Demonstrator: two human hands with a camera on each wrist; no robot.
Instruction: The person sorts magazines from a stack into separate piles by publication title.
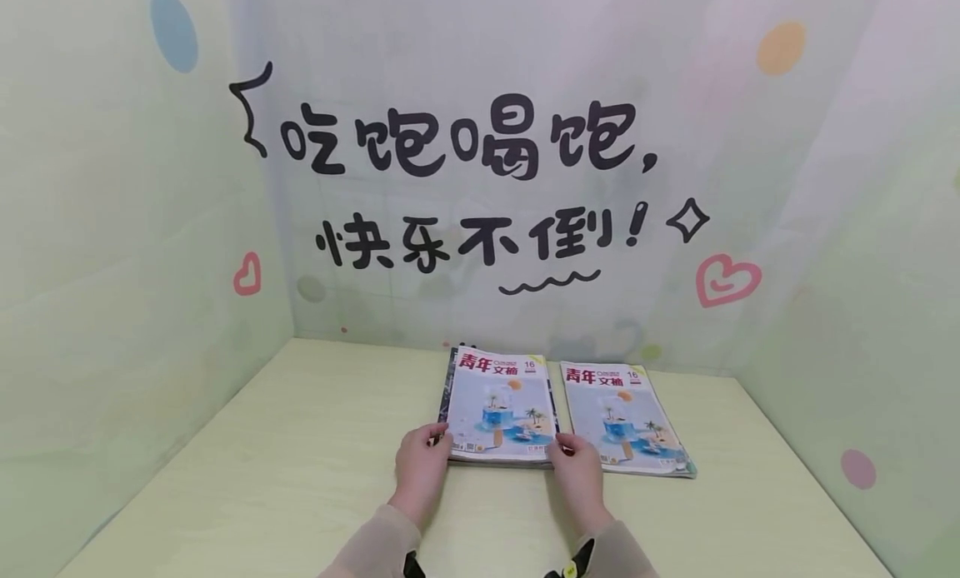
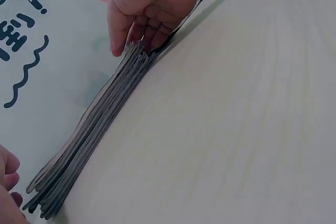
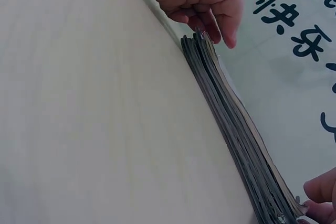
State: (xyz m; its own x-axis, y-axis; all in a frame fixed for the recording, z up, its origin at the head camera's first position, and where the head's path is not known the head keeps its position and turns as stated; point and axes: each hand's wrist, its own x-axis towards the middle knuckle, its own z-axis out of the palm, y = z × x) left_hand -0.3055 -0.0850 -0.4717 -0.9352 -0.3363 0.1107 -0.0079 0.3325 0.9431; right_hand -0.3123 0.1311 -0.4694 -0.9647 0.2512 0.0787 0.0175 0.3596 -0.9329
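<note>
A stack of magazines (image 1: 501,407), the top one with a blue popsicle-and-beach cover, lies in the middle at the back of the table. My left hand (image 1: 422,471) holds its near left corner, thumb at the top cover's edge. At the near right corner my right hand (image 1: 581,480) grips the same stack in a like way. From the side, the left wrist view shows several layered spines and page edges (image 2: 97,129) of the stack between both hands. Fingertips under or behind the stack are partly hidden. Beside the right hand lies another magazine (image 1: 626,420) with the same cover.
The pale wooden table (image 1: 300,478) spreads out in front and to both sides. A printed cloth wall (image 1: 480,311) with black lettering stands right behind the magazines, and side walls (image 1: 135,311) close off left and right.
</note>
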